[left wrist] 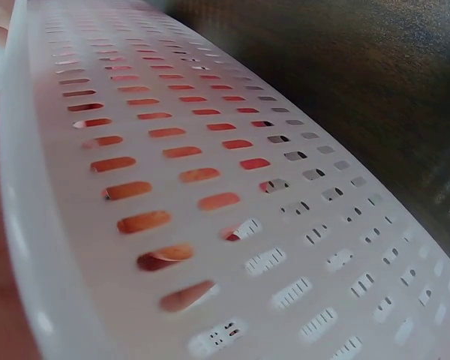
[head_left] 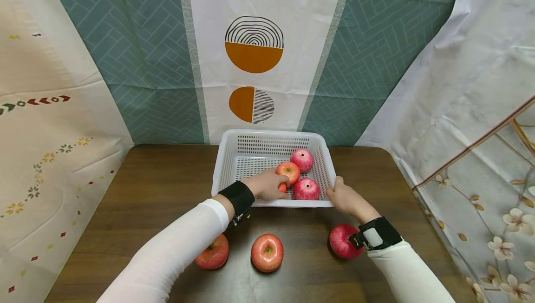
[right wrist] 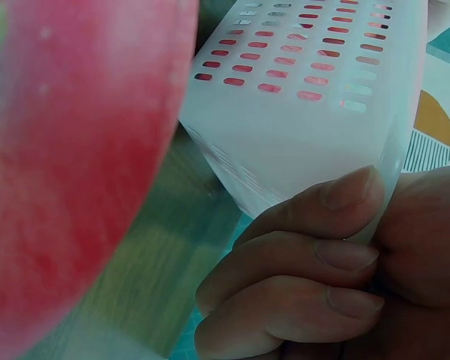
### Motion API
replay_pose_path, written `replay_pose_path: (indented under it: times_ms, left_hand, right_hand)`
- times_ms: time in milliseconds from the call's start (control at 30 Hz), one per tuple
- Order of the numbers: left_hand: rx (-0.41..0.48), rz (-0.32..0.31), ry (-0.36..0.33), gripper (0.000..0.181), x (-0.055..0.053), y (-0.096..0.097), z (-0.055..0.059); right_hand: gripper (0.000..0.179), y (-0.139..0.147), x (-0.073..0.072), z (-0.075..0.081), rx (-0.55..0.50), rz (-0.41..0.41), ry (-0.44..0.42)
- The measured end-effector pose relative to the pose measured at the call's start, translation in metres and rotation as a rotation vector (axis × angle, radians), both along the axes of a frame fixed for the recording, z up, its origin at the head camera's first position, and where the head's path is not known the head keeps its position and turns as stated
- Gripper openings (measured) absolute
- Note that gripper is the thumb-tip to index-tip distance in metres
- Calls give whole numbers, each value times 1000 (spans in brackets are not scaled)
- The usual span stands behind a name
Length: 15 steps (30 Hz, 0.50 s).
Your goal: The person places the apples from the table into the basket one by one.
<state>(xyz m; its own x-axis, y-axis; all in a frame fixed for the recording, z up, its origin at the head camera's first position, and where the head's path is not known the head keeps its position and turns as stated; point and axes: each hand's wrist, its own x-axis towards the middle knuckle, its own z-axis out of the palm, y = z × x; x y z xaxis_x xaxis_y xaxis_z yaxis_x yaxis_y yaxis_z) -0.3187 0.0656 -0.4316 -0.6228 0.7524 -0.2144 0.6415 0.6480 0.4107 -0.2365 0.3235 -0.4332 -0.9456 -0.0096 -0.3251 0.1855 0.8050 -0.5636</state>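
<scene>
My left hand [head_left: 267,185] reaches over the front rim into a white slotted plastic basket [head_left: 255,135] and holds a red-orange apple [head_left: 283,187], mostly hidden by the fingers. Beside it inside the basket lie an orange-red apple [head_left: 288,172] and two pinkish apples, one behind [head_left: 302,159] and one to the right [head_left: 306,189]. At the front right corner my right hand [head_left: 346,197] grips the basket's rim, its fingers curled over the edge in the right wrist view [right wrist: 307,277]. Through the slotted wall [left wrist: 75,217], the left wrist view shows red and orange fruit.
On the brown wooden table [head_left: 167,177], in front of the basket, lie a red apple [head_left: 267,253], another apple [head_left: 214,253] partly behind my left sleeve, and a deep pink apple [head_left: 343,241] by my right wrist. Patterned cloth [head_left: 159,52] hangs behind the table.
</scene>
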Motion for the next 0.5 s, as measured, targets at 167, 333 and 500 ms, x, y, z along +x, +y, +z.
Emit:
replay_pose_path:
  times_ms: [167,333,500]
  left_hand:
    - [0,5,-21,24,0,1,0]
    - [10,18,-49,28,-1,1,-1]
    - [8,15,-53,27,-2,2,-3]
  right_hand:
    - [54,1,0,-1,1,1,1]
    - [54,1,0,0,7,-1,-1]
    - [53,1,0,0,14,-4,0]
